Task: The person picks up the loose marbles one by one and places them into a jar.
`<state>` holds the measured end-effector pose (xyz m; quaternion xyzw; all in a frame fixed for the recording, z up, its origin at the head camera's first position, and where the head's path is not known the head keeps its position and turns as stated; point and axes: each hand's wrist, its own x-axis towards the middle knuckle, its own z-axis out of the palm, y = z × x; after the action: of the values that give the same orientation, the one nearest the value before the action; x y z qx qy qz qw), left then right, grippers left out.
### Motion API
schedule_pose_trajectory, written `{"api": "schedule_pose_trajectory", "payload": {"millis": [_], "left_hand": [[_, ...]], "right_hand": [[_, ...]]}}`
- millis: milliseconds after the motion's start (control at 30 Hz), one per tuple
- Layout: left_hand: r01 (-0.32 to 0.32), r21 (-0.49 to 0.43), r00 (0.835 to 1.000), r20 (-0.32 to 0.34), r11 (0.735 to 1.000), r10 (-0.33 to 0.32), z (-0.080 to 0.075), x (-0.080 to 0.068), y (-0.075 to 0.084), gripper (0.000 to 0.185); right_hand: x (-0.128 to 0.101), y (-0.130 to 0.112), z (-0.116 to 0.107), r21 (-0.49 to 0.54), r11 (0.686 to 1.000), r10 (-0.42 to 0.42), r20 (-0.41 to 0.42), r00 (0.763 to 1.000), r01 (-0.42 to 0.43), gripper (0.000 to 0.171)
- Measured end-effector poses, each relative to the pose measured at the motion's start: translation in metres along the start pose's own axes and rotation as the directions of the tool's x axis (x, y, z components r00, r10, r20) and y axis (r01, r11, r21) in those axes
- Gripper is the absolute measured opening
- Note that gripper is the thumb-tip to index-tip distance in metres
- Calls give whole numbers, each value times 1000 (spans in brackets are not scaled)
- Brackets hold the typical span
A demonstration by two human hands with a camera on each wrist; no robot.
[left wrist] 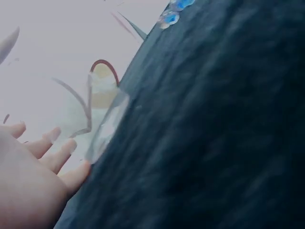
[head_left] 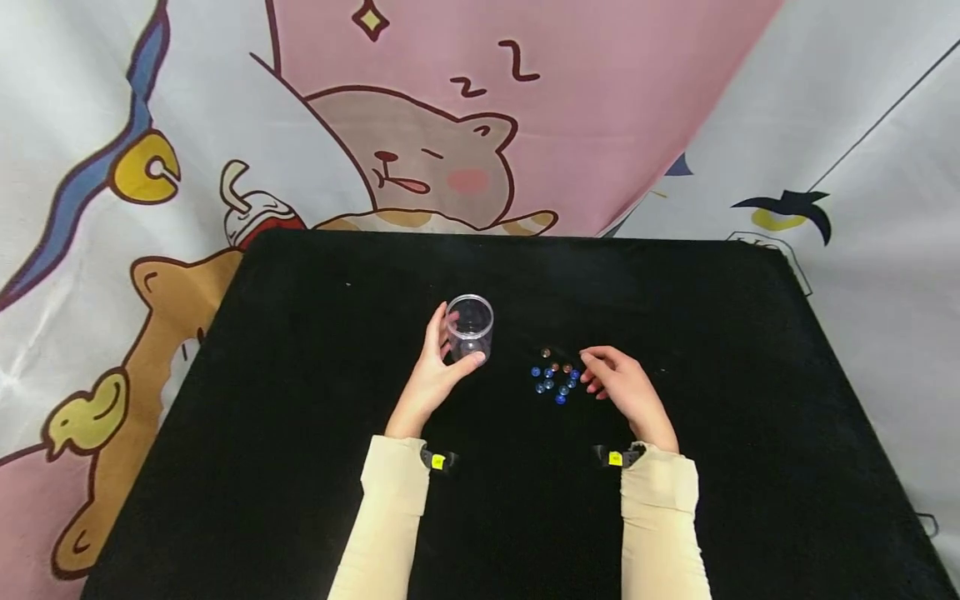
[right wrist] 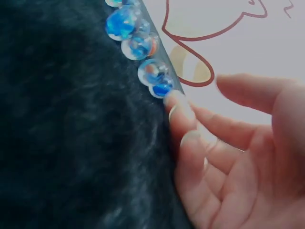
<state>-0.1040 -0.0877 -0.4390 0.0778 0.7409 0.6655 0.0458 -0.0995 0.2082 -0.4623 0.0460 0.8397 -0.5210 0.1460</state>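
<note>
A printed cloth backdrop (head_left: 465, 125) with a sleeping cartoon cat hangs behind and around the scene, and in front of it stands a worktop (head_left: 300, 433) covered in black, fuzzy fabric. The dark nap probably serves to keep small round things from rolling away.

Two arms in beige sleeves (head_left: 390, 508) reach in from the near edge of the worktop, each with a small black wrist strap bearing a yellow tag.

The left hand (head_left: 431, 375) is wrapped around a clear plastic cup (head_left: 470, 327), thumb on the near side and fingers on the far side, so the fingers are clamped on the cup. The cup stands upright near the middle of the worktop, mouth up, and looks empty; the grip seems meant to keep it steady. In the left wrist view the cup (left wrist: 107, 114) shows only as a faint clear shape beyond the fingers (left wrist: 57, 152).

The right hand (head_left: 626, 387) rests on the worktop to the right of the cup, fingers loosely curled and slightly apart, holding nothing. Its fingertips (right wrist: 178, 112) lie right at the edge of a small cluster of glass marbles (head_left: 555, 379), mostly blue with a couple of amber ones. The marbles sit between the cup and the right hand, near the middle of the worktop, close together but apart from the cup. In the right wrist view the nearest marble (right wrist: 162, 88) is just beside a fingertip, possibly touching it.
</note>
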Motion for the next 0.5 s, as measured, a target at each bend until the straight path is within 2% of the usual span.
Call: {"api": "schedule_pose_trajectory", "payload": {"millis": [133,333,500], "left_hand": [[-40,-69,998,-54,997,36,3,-1,-7,84],[-58,-158,998,-37,986,53,8,0,-19,69],[-93,-163,995,-35,982,89,9,1,-22,66]], "right_hand": [[9,-2,7,-29,999,16,-15,1000,-17,36],[11,2,5,-33,999,23,-41,999,-25,27],[12,8,2,15,1000,14,6,1000,-14,25]]}}
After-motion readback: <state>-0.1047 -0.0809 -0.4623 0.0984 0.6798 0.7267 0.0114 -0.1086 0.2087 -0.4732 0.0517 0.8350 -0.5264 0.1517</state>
